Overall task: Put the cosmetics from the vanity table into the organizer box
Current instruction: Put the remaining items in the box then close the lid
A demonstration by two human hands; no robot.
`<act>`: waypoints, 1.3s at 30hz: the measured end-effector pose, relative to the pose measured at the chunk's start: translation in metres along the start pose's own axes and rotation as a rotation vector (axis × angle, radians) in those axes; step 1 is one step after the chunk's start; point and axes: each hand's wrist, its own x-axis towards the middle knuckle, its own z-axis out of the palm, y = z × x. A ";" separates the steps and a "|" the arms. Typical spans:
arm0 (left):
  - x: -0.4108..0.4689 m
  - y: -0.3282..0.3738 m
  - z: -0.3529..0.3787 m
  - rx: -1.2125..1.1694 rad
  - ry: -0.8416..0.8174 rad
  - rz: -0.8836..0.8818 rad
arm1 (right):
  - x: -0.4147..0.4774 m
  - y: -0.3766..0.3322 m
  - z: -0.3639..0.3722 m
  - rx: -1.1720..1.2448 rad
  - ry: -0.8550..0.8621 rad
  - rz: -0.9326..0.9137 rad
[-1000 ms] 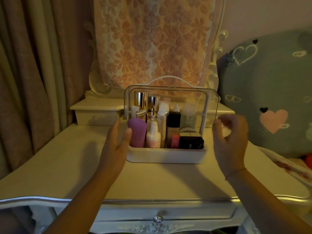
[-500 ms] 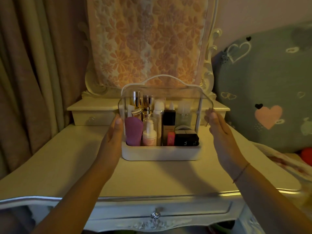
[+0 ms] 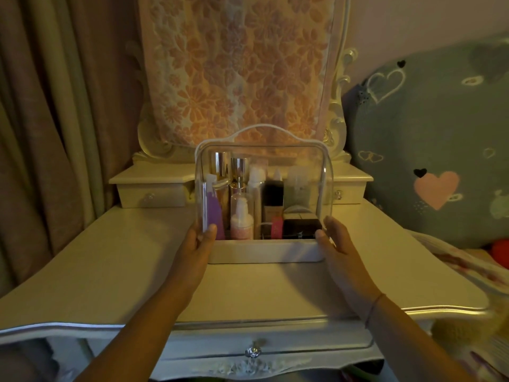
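The white organizer box (image 3: 264, 251) stands in the middle of the cream vanity table (image 3: 110, 260). Inside stand a purple tube (image 3: 214, 213), a pink spray bottle (image 3: 241, 223), a black box (image 3: 301, 229) and gold-capped bottles (image 3: 220, 164). Its clear lid (image 3: 300, 158) is lowered in front of them, the bottom edge just above the base. My left hand (image 3: 196, 245) pinches the lid's lower left corner, thumb in front. On the other side, my right hand (image 3: 336, 241) pinches the lower right corner.
A mirror draped in a floral cloth (image 3: 234, 67) rises behind the box, with small drawers (image 3: 151, 192) at its foot. Curtains (image 3: 55, 111) hang at the left. Heart-patterned bedding (image 3: 429, 150) crowds the table's right side. A drawer knob (image 3: 252, 352) sits below the front edge.
The clear lid has swung forward and down over the cosmetics. Both hands moved from beside the box onto the lid's lower corners and came down with it.
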 end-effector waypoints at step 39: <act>0.028 -0.023 -0.129 0.137 0.014 0.036 | 0.029 -0.006 0.109 -0.026 -0.190 -0.049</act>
